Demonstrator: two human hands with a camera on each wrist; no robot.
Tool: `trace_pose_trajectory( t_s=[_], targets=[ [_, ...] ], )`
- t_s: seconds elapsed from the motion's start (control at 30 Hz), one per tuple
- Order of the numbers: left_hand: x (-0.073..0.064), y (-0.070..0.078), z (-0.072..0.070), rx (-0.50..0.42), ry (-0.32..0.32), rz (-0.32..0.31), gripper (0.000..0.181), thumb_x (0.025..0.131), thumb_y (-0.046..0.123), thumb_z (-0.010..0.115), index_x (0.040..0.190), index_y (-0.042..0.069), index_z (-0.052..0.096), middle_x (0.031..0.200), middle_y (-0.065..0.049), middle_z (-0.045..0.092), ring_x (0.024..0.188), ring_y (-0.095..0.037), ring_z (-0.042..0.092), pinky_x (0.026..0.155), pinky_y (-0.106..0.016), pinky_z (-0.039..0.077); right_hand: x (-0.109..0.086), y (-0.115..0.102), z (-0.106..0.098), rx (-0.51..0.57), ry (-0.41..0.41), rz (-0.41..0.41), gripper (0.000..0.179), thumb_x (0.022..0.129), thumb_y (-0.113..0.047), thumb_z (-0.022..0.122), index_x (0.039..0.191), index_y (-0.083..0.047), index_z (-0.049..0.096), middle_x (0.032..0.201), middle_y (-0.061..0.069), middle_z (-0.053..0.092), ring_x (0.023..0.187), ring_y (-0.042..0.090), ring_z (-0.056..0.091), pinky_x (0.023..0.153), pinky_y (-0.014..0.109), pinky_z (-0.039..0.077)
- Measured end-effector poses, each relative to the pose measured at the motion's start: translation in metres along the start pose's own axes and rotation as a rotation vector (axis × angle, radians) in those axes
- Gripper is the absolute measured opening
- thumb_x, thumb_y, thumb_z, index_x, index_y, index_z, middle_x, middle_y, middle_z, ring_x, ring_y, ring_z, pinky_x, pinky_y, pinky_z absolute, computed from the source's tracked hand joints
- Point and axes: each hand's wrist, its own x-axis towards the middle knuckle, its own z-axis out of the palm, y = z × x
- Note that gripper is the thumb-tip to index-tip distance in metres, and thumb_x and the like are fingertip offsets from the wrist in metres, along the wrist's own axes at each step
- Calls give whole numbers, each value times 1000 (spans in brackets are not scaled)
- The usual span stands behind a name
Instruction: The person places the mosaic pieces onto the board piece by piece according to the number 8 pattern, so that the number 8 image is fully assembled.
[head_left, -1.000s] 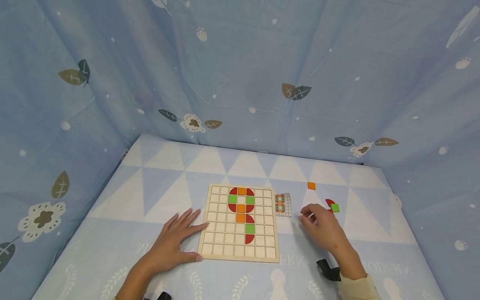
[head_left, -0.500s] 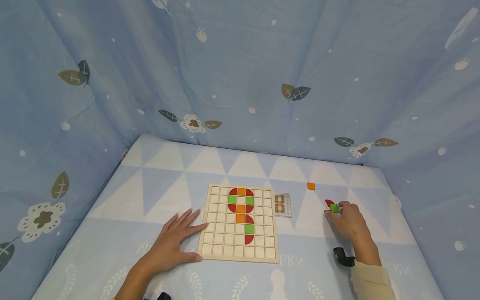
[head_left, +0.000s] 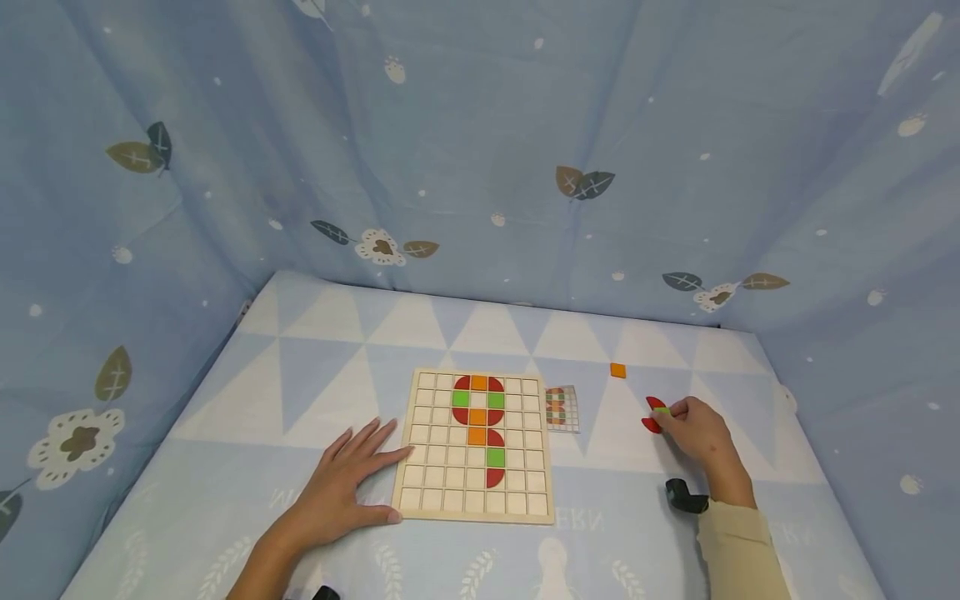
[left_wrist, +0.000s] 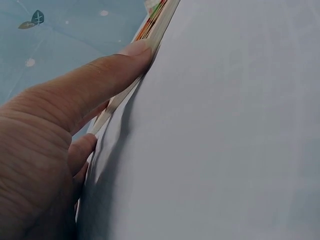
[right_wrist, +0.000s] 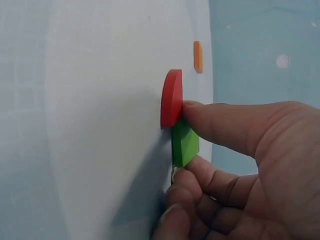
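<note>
A square wooden grid board lies on the table, with red quarter-round, green square and orange square tiles set in its cells. My left hand rests at its left side, fingers spread, thumb and a fingertip touching the frame; in the left wrist view the thumb lies along the board's edge. To the right, my right hand pinches a green square tile between thumb and fingers. A red quarter-round tile sits against the green one. Another red tile lies close by, partly hidden.
A small pattern card lies against the board's right side. Farther back is a loose orange square tile. Blue patterned curtains surround the table at the back and sides.
My right hand has moved right, from beside the card to the loose tiles, and its fingers have come together on the green tile. The left hand has stayed at the board.
</note>
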Motion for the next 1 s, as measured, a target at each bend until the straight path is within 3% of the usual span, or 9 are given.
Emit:
trace_pose_trajectory(
  t_s=[0.43,0.63,0.87,1.0],
  targets=[
    [-1,0,0,-13,-3,-3,88,75,70,81,152,35,57,170,-1,30,158,-34,18,122,-59,6,-4,17,6,115,84,-9,36,100,-27,69,113,6,63,93,13,59,90,30,52,67,32,45],
    [-1,0,0,-22,6,11,87,75,68,81,152,33,57,170,-2,31,158,-35,19,122,-58,6,-6,18,8,119,108,-28,34,101,-25,67,113,7,63,92,13,58,87,29,52,66,32,44],
    [-2,-1,3,-4,30,24,86,75,69,81,151,35,58,169,-3,33,157,-35,21,124,-49,4,-7,18,9,123,109,-21,33,102,-25,65,114,6,63,94,14,59,89,30,52,68,32,45],
    [-1,-1,2,-3,20,11,86,75,69,81,151,37,58,170,-1,32,158,-34,20,123,-53,6,-6,18,11,118,111,-34,36,103,-25,65,121,5,59,95,13,58,89,29,52,69,34,44]
  ],
)
